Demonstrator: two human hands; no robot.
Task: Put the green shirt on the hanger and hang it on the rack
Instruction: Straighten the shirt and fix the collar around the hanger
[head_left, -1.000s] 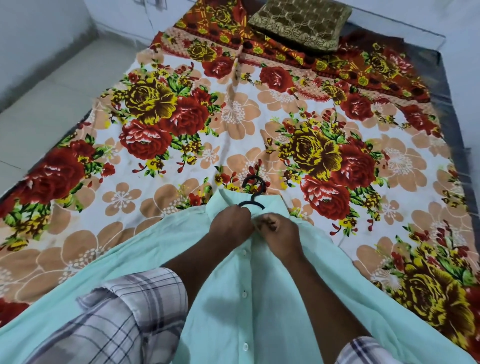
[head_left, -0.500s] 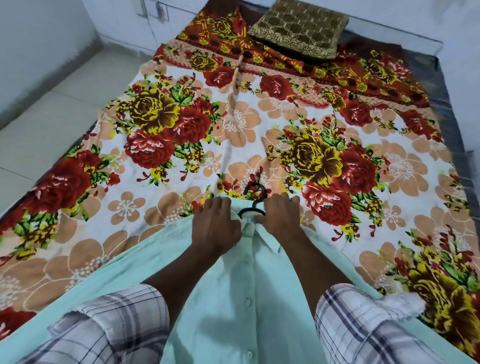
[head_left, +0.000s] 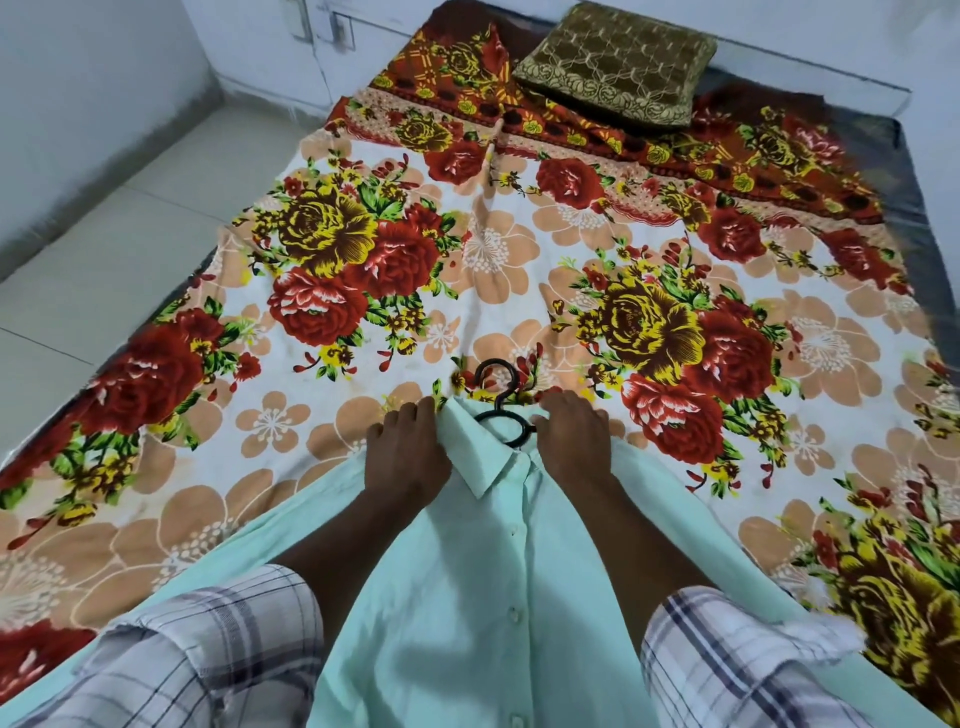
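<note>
A bed (head_left: 519, 270) under a floral sheet fills the view, a brown cushion (head_left: 613, 62) at twelve o'clock. The green shirt (head_left: 467, 597) lies at six o'clock, the black hanger (head_left: 498, 400) hooking out of its collar. The left hand (head_left: 408, 449) and right hand (head_left: 574, 434) press closed on the shoulders. Best to centre the collar, then lift by the hook.

Hands (head_left: 408, 447) spread apart; collar (head_left: 478, 457) now exposed.
</note>
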